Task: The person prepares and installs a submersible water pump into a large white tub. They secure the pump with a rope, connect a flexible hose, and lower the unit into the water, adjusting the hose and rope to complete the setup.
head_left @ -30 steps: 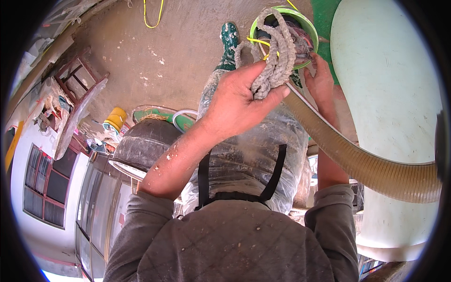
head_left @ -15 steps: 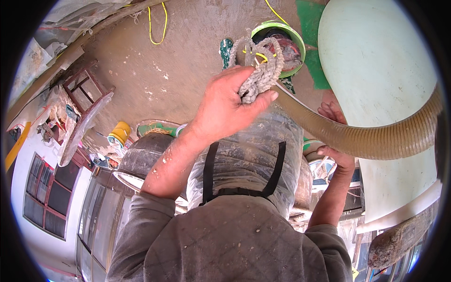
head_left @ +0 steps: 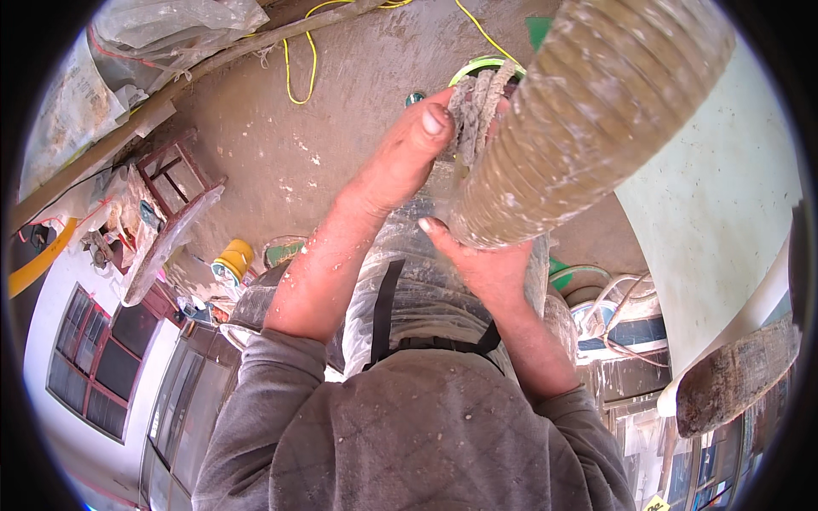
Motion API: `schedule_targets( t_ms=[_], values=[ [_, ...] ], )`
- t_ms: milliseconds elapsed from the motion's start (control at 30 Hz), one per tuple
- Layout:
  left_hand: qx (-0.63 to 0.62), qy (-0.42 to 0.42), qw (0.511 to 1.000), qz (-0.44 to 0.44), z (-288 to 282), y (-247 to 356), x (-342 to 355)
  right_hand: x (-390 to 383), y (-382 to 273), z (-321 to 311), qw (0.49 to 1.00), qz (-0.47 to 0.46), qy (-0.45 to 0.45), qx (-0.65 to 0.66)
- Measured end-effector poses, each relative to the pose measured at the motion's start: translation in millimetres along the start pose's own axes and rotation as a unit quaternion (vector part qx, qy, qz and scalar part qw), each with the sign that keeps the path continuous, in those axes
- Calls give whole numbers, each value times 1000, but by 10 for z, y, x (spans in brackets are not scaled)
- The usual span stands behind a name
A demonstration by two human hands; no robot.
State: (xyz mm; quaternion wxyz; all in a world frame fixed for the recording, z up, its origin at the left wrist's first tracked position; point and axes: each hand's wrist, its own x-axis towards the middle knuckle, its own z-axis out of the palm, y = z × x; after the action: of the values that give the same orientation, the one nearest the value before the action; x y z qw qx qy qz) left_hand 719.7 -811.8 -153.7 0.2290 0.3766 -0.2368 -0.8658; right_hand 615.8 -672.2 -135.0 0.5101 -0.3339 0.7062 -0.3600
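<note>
A thick brown ribbed hose (head_left: 588,128) rises from between my hands toward the upper right, close to the camera. My right hand (head_left: 494,274) grips its lower end from below, thumb pointing left; most of the fingers are hidden behind the hose. Coils of a grey, dirt-crusted rope (head_left: 467,115) lie in my left hand (head_left: 407,152), pressed close against the hose's left side. The left thumb is on the near side, and the other fingers are partly covered by the rope. Past the rope, a light green bucket (head_left: 474,66) shows only part of its rim.
A large pale greenish sheet-like surface (head_left: 720,162) curves along the right, with a rough wooden block (head_left: 737,375) below it. At left stand a yellow bucket (head_left: 234,258) and a dark red wooden frame (head_left: 175,175). A yellow cord (head_left: 290,81) lies on the floor.
The hose has swung up and left, from the right side to beside the rope. My right hand moved up and left with it. The left hand turned, bringing the rope against the hose.
</note>
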Motion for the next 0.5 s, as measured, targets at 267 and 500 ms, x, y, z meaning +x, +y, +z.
schedule_targets(
  t_ms=[267,500],
  values=[
    [142,-131,981,36,-403,137,-417,165,-94,331,991,-97,-8,-89],
    [251,-70,965,-8,-399,224,-681,333,-124,-95,947,-150,-198,-203]
  ],
)
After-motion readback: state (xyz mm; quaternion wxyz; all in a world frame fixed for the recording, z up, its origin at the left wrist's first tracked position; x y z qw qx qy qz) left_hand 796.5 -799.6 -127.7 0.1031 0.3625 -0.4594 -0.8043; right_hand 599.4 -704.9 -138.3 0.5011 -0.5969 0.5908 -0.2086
